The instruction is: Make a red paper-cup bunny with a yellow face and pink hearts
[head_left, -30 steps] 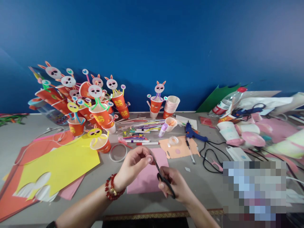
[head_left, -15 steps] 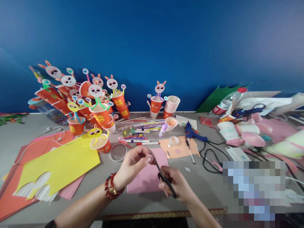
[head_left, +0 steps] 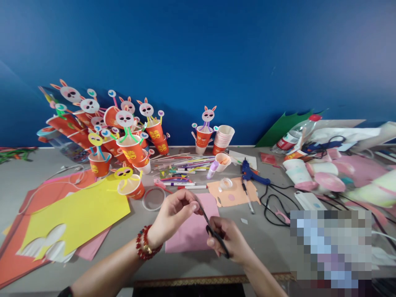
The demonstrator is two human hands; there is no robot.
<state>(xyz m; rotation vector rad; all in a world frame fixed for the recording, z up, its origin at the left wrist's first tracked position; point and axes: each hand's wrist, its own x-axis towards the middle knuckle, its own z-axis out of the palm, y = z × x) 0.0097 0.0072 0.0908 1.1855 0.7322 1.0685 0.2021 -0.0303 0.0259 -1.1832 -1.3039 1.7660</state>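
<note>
My right hand (head_left: pixel 227 241) is wrapped round the black handles of a pair of scissors (head_left: pixel 218 238), whose blades point up and left. The blade tips reach the fingertips of my left hand (head_left: pixel 177 212), which are pinched together. Whatever small piece they hold is too small to make out. A red bead bracelet (head_left: pixel 144 243) circles my left wrist. Beneath both hands a pink sheet (head_left: pixel 188 231) lies on the grey table (head_left: pixel 130 251). Just behind it is an orange paper piece (head_left: pixel 238 198) with a roll of clear tape (head_left: pixel 225 184) on top.
Red cups with rabbit figures (head_left: pixel 128 148) crowd the back left, behind yellow paper (head_left: pixel 83 214). Markers (head_left: pixel 182 184), a stack of cups (head_left: pixel 223 138), a purple glue stick (head_left: pixel 212 169) and a blue glue gun (head_left: pixel 252 173) lie farther back. A bottle (head_left: pixel 293 134) leans at right.
</note>
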